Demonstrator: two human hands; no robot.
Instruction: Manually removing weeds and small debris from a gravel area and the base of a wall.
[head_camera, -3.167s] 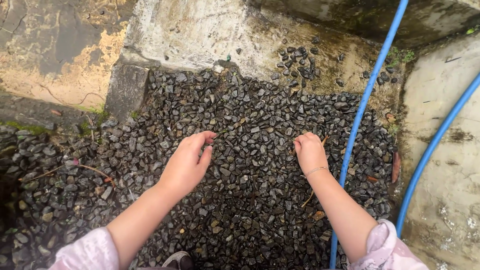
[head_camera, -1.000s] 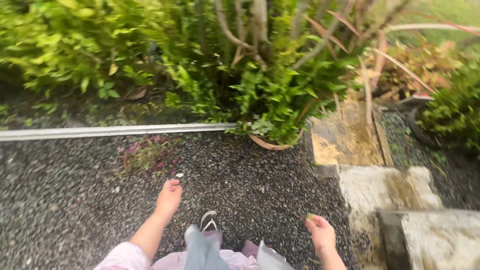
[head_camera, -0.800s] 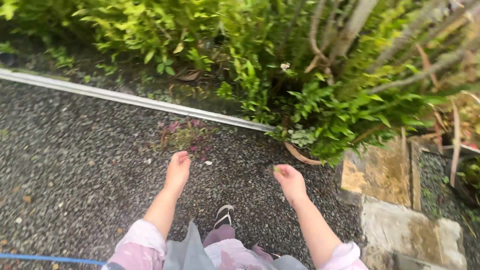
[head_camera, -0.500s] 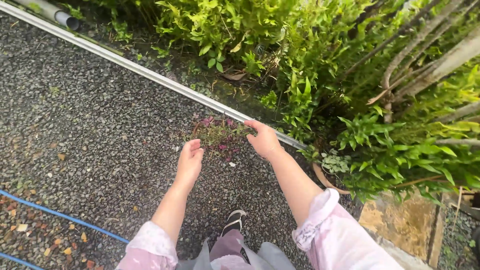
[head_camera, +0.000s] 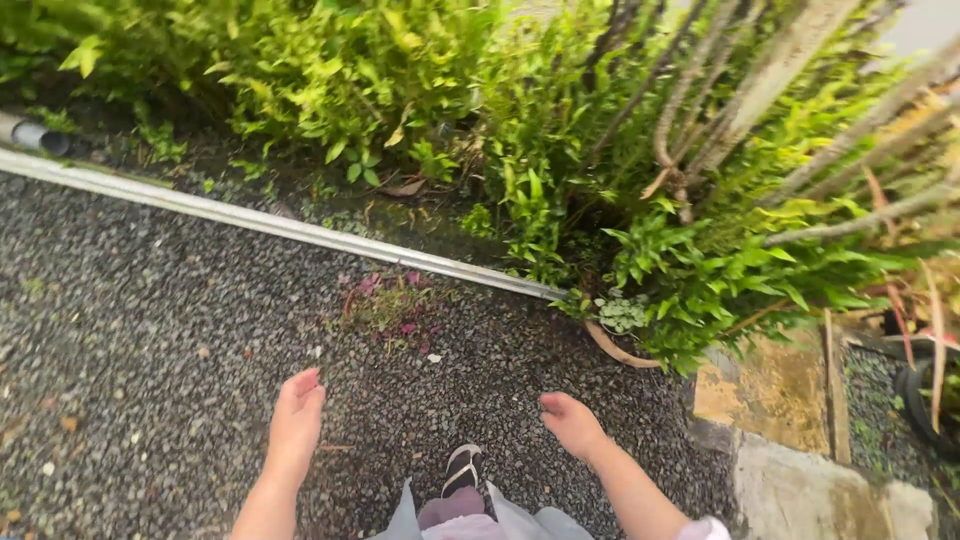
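— What does the view show?
— Looking down from head height at dark wet gravel (head_camera: 150, 340) beside a garden bed. Two bare forearms reach forward over the ground.

— How are the hands?
— The left hand (head_camera: 295, 420) hangs palm down, fingers straight and pressed together, holding nothing. The right hand (head_camera: 572, 422) is loosely curled, fingers bent inward; I cannot tell whether anything is inside it.

— What lies nearest to them?
— A small clump of weeds (head_camera: 392, 308) with pink and green leaves grows out of the gravel, ahead of both hands and between them, apart from either. Just behind it a pale metal strip (head_camera: 250, 218) edges the gravel, with leafy green shrubs (head_camera: 560, 170) beyond.

— Anything else?
— A sandalled foot (head_camera: 462, 468) stands between the arms. At right, a worn concrete slab (head_camera: 770, 395) stained yellow.
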